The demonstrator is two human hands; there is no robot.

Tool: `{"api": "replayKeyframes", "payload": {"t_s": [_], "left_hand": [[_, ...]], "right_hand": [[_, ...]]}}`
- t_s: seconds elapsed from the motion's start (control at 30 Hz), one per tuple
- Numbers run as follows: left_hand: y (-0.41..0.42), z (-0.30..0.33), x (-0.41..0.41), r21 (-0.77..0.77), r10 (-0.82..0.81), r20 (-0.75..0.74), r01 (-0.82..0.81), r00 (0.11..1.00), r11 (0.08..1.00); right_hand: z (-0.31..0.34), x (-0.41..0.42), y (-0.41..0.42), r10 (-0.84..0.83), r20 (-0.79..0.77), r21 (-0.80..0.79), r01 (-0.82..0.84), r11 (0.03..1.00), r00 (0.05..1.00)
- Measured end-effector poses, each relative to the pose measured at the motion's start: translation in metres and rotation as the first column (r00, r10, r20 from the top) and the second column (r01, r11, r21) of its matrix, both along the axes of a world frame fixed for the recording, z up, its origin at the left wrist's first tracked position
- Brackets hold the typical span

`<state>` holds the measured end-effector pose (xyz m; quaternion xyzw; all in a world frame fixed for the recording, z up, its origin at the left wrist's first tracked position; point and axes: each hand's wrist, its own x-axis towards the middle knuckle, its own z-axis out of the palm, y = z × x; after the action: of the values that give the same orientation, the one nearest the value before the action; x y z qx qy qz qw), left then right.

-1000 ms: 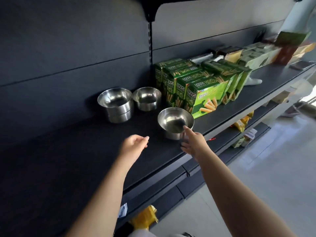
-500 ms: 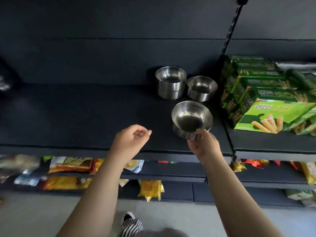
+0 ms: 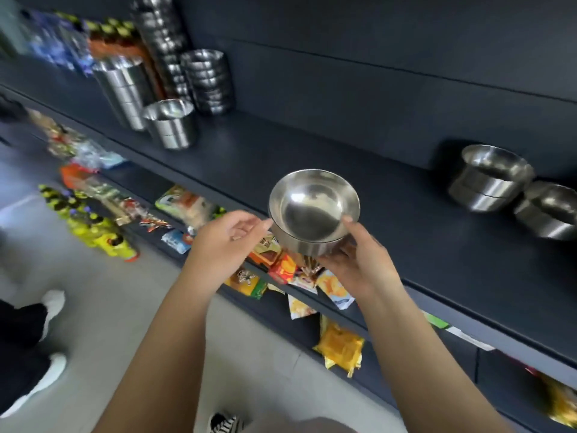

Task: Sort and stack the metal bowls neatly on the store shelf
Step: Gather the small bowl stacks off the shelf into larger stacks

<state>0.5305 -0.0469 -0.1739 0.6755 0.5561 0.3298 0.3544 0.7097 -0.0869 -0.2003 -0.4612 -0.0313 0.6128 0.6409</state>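
A round steel bowl [image 3: 313, 210] is held in the air just in front of the dark shelf [image 3: 406, 232]. My right hand [image 3: 359, 260] grips it from below, thumb on the rim. My left hand [image 3: 228, 239] is beside the bowl's left edge, fingertips at its rim, fingers loosely curled. On the shelf at the right stand a short stack of straight-sided bowls [image 3: 490, 179] and a single bowl [image 3: 549, 210]. At the far left stand a small stack of bowls [image 3: 170, 123], taller straight-sided stacks [image 3: 125, 89] and a stack of round bowls [image 3: 207, 81].
Snack packets [image 3: 281, 267] fill the lower shelf under the bowl, and more packets [image 3: 340, 345] lie below. Yellow bottles [image 3: 93, 226] stand on the floor at the left. Another person's dark trousers and white shoes [image 3: 28, 345] are at the left edge.
The bowl has been lifted off the shelf and carried left in my right hand. My left hand has come up to its rim. The view swung left, bringing the tall stacks into sight.
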Motion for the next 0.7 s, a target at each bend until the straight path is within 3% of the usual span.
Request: {"api": "replayKeyframes", "payload": {"t_s": [0.43,0.7], "left_hand": [[0.093,0.006,-0.193,0.07,0.073,0.054,-0.076,0.996,0.995],[0.159,0.008,-0.25,0.051,0.12,0.058,-0.123,0.991,0.991]], "right_hand": [[0.012,-0.182,0.113,0.083,0.008,0.018,-0.083,0.996,0.997],[0.025,-0.238,0.189,0.094,0.029,0.064,-0.096,0.993,0.995]]}}
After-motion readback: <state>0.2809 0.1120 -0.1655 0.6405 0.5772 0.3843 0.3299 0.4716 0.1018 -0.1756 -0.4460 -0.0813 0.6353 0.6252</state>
